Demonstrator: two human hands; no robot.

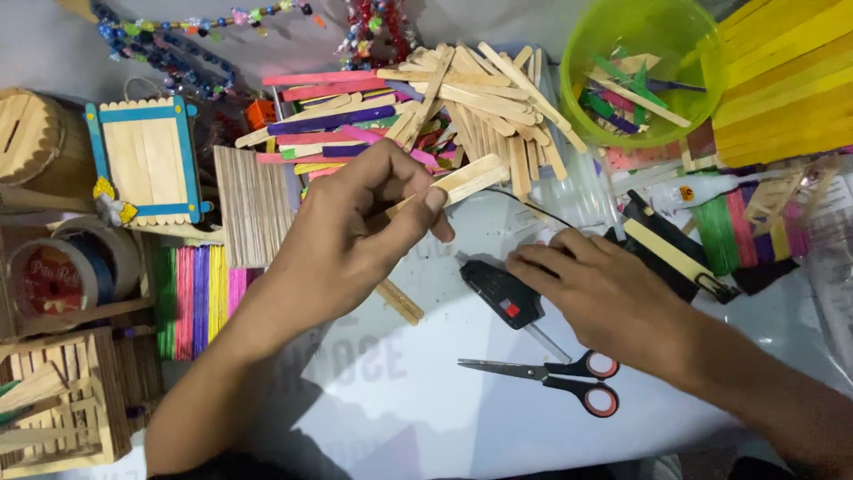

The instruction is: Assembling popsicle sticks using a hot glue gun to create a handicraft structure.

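1. The left hand (342,240), at the centre of the frame, is pinching a pair of plain, pale wooden craft sticks (462,180) between thumb and fingertips, holding them raised above the white tabletop (418,418) with their free end pointing toward the upper right.
2. The right hand (604,298), right of centre, is lying palm down with its fingers loosely together, the fingertips touching the black glue gun with a red switch (499,295); it is not clasping the gun.
3. Judging from this, the step in hand appears to be readying the sticks for gluing: sticks held, gun merely touched.
4. The next move probably calls for the right hand to wrap around the gun's handle and bring its nozzle to the held sticks, while the left hand keeps them steady.
5. A loose heap of plain and coloured wooden sticks (444,102) is lying just above the left hand, a translucent green plastic bowl holding stick offcuts (644,67) is sitting at upper right, and red-handled scissors (555,373) are resting near the gun, lower centre.
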